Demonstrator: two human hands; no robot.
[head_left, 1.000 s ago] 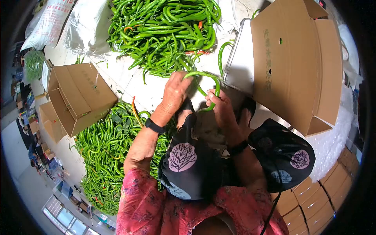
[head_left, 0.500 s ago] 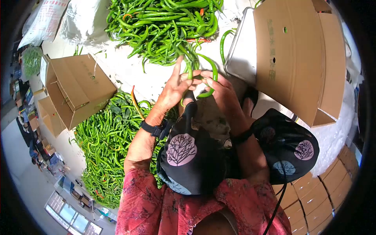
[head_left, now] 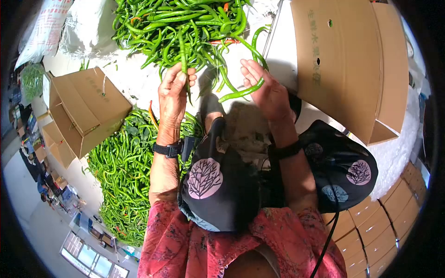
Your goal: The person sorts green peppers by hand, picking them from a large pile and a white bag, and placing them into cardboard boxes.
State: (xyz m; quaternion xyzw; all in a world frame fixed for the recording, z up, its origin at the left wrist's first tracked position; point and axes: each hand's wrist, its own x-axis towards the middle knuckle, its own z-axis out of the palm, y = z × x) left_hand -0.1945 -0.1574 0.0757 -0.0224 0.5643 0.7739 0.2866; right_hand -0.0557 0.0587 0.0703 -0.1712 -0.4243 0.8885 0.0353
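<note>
Long green peppers lie in a pile [head_left: 185, 23] at the top of the view. At the near edge of that pile my left hand [head_left: 174, 90] pinches a green pepper [head_left: 182, 48] between thumb and fingers, its length pointing up over the pile. To the right, my right hand [head_left: 269, 95] is raised with its fingers stretched, and a curved green pepper [head_left: 241, 94] lies across the palm side, its tip pointing left. Another long pepper [head_left: 252, 50] runs from the pile to beside the right fingertips; whether it touches them is unclear.
A larger pepper heap [head_left: 125, 180] lies at the lower left. An open cardboard box [head_left: 95, 102] stands left, and a big carton [head_left: 343, 60] stands right, beside a white tray [head_left: 282, 46]. White sacks [head_left: 88, 28] sit at the upper left; stacked cartons [head_left: 371, 231] fill the lower right.
My hands were close together around peppers and have moved apart. The left went left and now holds one pepper upward; the right opened, a curved pepper still against it.
</note>
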